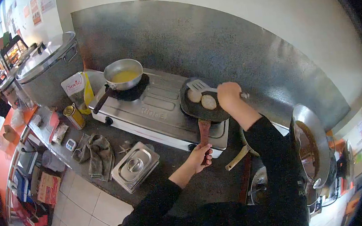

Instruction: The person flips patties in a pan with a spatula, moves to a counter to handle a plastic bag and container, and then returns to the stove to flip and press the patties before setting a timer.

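My left hand is closed round the reddish-brown handle of a dark frying pan, which sits on the right burner. Two round, pale patties lie side by side in the pan. Above its far right side, my right hand grips a slotted metal spatula. The spatula's blade points left and overlaps the upper patty's edge in this view. On the left burner stands a small saucepan with yellow liquid inside, its black handle angled toward the near left.
The steel stove backs onto a metal splash panel. Left are a large pot, a bag, a can, a timer and a cloth. A lidded steel container sits in front; a wok stands right.
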Motion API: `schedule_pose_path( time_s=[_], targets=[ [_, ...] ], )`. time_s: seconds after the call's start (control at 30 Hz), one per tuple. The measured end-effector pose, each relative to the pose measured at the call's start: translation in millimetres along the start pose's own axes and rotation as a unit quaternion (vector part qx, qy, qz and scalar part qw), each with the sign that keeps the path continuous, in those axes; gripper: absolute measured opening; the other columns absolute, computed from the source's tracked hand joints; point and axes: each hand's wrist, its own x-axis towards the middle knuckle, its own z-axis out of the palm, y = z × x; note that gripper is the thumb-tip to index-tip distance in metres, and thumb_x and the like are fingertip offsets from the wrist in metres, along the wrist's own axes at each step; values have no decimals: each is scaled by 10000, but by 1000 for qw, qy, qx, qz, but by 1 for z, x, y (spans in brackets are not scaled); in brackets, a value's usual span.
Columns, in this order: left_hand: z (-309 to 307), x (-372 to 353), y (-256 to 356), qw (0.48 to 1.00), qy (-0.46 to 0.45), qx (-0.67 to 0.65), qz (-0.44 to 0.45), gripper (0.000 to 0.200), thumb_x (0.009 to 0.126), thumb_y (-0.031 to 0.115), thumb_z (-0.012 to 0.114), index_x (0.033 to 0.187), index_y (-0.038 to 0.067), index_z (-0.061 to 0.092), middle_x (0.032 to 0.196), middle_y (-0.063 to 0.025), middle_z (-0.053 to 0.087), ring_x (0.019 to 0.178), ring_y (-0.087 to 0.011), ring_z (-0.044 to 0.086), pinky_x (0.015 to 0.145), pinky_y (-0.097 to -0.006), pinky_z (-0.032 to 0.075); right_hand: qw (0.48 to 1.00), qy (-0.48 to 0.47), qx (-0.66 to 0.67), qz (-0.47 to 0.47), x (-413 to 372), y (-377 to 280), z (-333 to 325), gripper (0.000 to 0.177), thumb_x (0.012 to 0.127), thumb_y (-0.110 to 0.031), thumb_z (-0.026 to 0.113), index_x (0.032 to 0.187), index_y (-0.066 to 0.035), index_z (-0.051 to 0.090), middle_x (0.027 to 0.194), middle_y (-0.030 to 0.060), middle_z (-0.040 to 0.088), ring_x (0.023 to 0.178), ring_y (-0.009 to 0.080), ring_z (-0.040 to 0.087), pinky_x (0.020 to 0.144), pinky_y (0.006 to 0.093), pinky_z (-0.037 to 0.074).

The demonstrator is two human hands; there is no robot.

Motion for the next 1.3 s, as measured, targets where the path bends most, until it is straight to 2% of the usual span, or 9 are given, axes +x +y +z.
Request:
schedule_pose_path(
  time_s=[0.1, 0.2, 0.4, 0.5, 0.7, 0.8, 0.9, 1.07, 1.3],
  targets=[
    [1, -1, 0, 1000, -2, -1, -1, 100, 816, 194, 502, 835, 145, 417, 639, 36, 413, 487, -63, 374, 417, -211, 302, 989, -107, -104, -24, 8, -19, -28, 171, 681, -198, 569, 815, -122, 643, 851, 27, 614, 752, 198, 594, 618, 333, 465],
    [0, -2, 3, 1000, 14, 13, -7, 100, 813, 200, 509, 835, 145, 428, 636, 37, 419, 490, -63, 382, 418, -209, 305, 964, -128, -218, -77, 40, -34, 5, 152, 618, -195, 615, 745, -115, 637, 750, -2, 605, 654, 170, 585, 507, 320, 440],
    [-4, -1, 3, 1000, 11, 18, -3, 99, 809, 203, 517, 828, 143, 440, 635, 36, 425, 484, -66, 386, 412, -209, 305, 978, -91, -187, -32, 23, -32, 15, 131, 557, -145, 633, 684, -112, 633, 579, -20, 530, 465, 128, 500, 360, 279, 329],
    [-2, -4, 4, 1000, 12, 23, -11, 101, 808, 204, 518, 829, 144, 439, 637, 32, 426, 482, -67, 389, 410, -210, 306, 972, -76, -216, -56, 11, -19, 17, 141, 606, -161, 608, 731, -106, 643, 663, 11, 585, 550, 160, 560, 403, 316, 401],
    [-5, 0, 2, 999, 26, 26, -7, 114, 807, 206, 519, 838, 135, 435, 643, 22, 424, 482, -70, 389, 407, -208, 307, 990, -70, 107, 55, -32, 12, -17, 190, 713, -147, 541, 859, -66, 632, 903, 82, 606, 811, 251, 589, 633, 379, 482],
    [-3, -3, 2, 999, 25, 37, -1, 123, 806, 205, 520, 837, 129, 429, 641, 22, 421, 482, -70, 388, 405, -208, 306, 984, -72, 135, 92, -32, 20, 10, 178, 717, -114, 531, 853, -62, 633, 885, 94, 608, 800, 250, 592, 625, 367, 482],
    [-4, 0, 1, 999, 26, 42, 3, 129, 805, 203, 521, 843, 126, 424, 639, 23, 422, 482, -71, 389, 405, -211, 306, 987, -127, 84, 51, -37, 19, 31, 184, 711, -107, 534, 862, -65, 631, 885, 104, 607, 804, 250, 593, 615, 363, 485],
    [-1, -2, 1, 999, 32, 35, 3, 127, 810, 203, 513, 862, 126, 425, 650, 24, 418, 487, -71, 387, 415, -210, 301, 987, -92, 115, 64, -26, -1, 74, 207, 709, -95, 541, 893, -33, 614, 925, 126, 593, 827, 244, 586, 610, 378, 491],
    [-2, -1, -1, 999, 33, 35, 1, 125, 819, 210, 502, 868, 121, 430, 674, 17, 416, 502, -74, 370, 419, -203, 288, 981, -171, 85, 11, -25, 7, 53, 238, 689, -78, 571, 920, -35, 606, 968, 107, 581, 850, 237, 579, 588, 376, 498]
  ],
)
